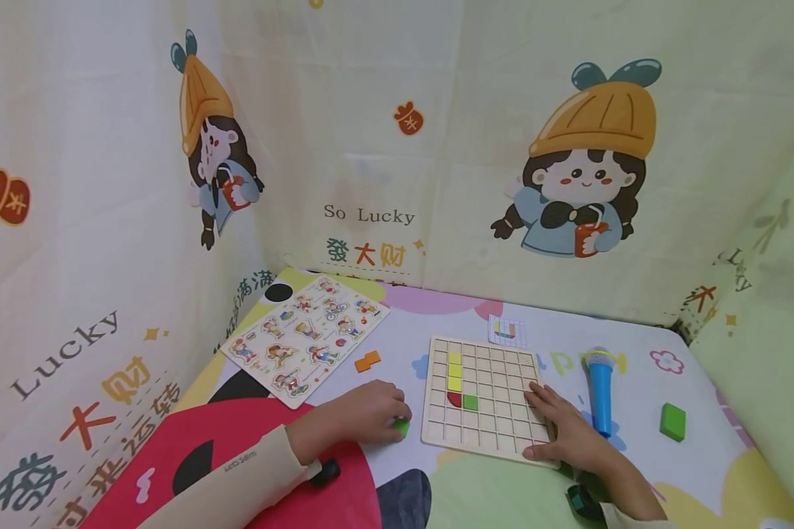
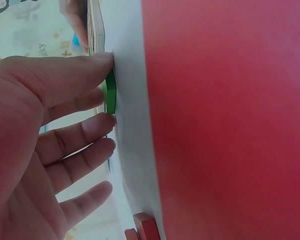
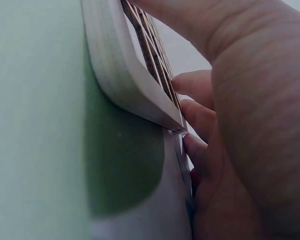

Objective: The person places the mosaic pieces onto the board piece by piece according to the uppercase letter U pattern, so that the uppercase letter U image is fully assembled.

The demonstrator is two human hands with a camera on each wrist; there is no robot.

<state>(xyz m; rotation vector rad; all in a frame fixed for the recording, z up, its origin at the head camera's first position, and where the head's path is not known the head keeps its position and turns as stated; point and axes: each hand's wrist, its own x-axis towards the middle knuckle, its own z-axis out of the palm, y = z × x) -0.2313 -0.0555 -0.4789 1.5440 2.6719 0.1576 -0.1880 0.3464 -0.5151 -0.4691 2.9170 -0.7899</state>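
Note:
My left hand is at the table surface, left of a wooden grid board. Its thumb and index finger pinch a small green block, while the other fingers are spread. On the board, yellow blocks form a column, with a red rounded piece below them and a green square beside that. My right hand rests on the board's right edge, thumb near the front corner and fingers extended along the side. In the right wrist view the board's rounded corner shows close up.
A picture puzzle board lies at the left, with orange pieces near it. Behind the grid board is a small pattern card. A blue toy microphone and a green block lie at the right. Printed curtains enclose the table.

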